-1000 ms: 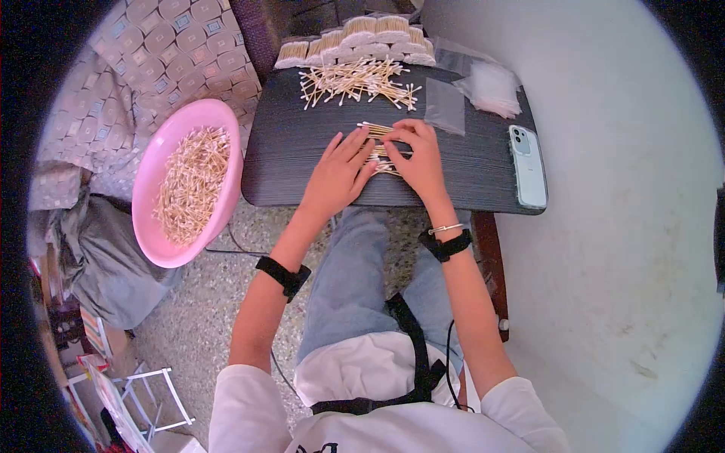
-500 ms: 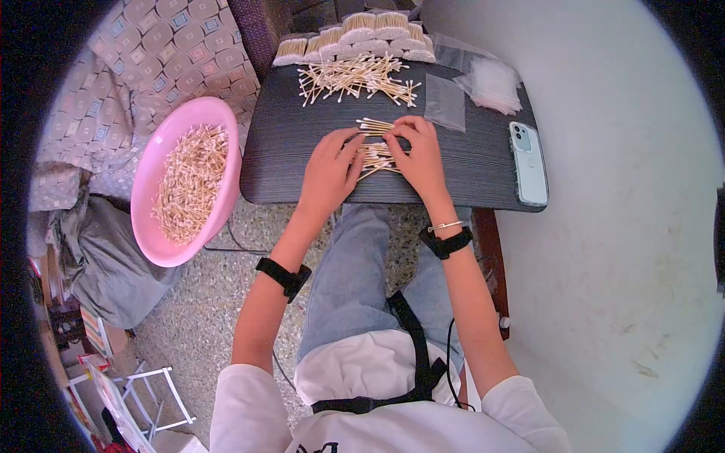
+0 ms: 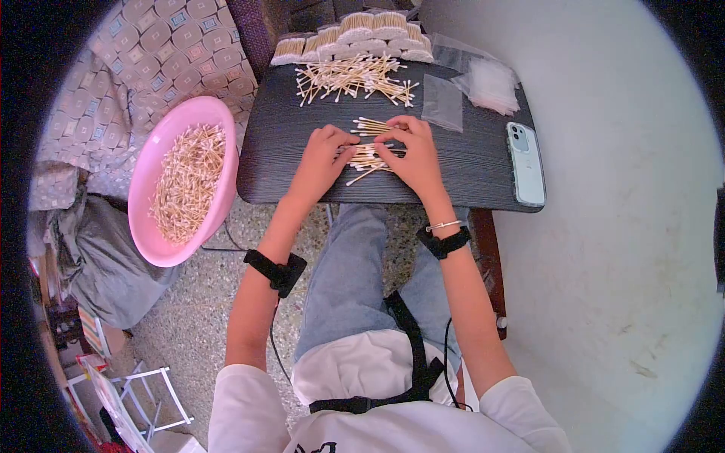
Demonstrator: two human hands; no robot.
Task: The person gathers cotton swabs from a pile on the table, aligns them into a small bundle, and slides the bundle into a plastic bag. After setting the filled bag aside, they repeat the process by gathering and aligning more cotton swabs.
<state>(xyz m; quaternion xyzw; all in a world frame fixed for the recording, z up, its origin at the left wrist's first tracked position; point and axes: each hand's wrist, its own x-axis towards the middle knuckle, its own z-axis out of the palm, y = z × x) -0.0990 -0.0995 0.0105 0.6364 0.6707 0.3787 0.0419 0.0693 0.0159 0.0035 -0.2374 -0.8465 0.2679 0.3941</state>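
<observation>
Near the front edge of the dark table lie cotton swabs [image 3: 368,158] in a small group, between my two hands. My left hand [image 3: 326,160] has thumb and fingertips bent together at the left ends of these swabs, pinching something I cannot make out. On the other side my right hand [image 3: 410,151] curves over the right ends, thumb and finger closed on swabs there. A smaller bunch of swabs [image 3: 370,126] lies just above, partly under the right fingers. Farther back is a loose heap of swabs [image 3: 351,75].
Packed swab bundles [image 3: 361,34] are stacked at the back of the table [image 3: 279,162]. Clear plastic bags [image 3: 487,83] and a phone [image 3: 526,164] lie at the right. A pink basin [image 3: 138,198] full of swabs stands at the left, and a wall rises at the right.
My left hand has shifted slightly left, and its fingers have drawn together. The right hand has moved a little over the swabs. The view has shifted slightly.
</observation>
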